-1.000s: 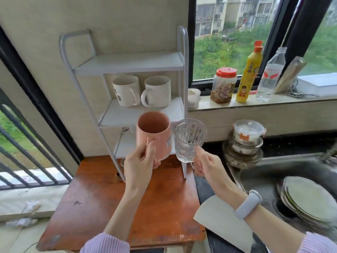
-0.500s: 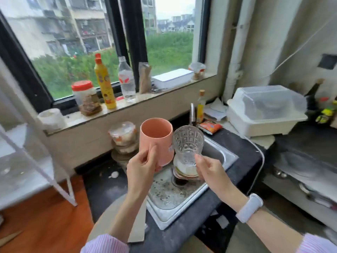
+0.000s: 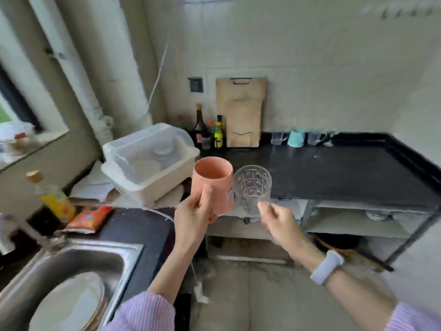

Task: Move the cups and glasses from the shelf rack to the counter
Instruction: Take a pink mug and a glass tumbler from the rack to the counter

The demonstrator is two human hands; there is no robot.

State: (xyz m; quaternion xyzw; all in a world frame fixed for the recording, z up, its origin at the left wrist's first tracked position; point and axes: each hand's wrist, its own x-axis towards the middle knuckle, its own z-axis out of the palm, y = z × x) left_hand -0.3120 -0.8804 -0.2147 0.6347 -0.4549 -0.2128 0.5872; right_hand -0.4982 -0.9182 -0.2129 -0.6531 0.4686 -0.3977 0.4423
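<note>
My left hand [image 3: 194, 215] grips a pink cup [image 3: 212, 185], held upright in the air. Beside it, my right hand [image 3: 278, 220] holds a clear patterned glass [image 3: 251, 187] by its lower part, also upright. Both vessels hang in front of the near edge of a black counter [image 3: 346, 173]. At the counter's back edge stand a teal cup [image 3: 296, 137] and clear glass mugs [image 3: 278, 137] on either side of it. The shelf rack is out of view.
A wooden cutting board [image 3: 242, 111] and dark bottles [image 3: 202, 130] lean at the wall. A white lidded dish box [image 3: 150, 161] sits left of the counter. A steel sink [image 3: 71, 266] with plates lies at lower left. Open shelves [image 3: 358, 220] run under the counter.
The view has swung right from the shelf rack, past the sink and window, to the black counter. Both hands still carry the pink cup and the glass.
</note>
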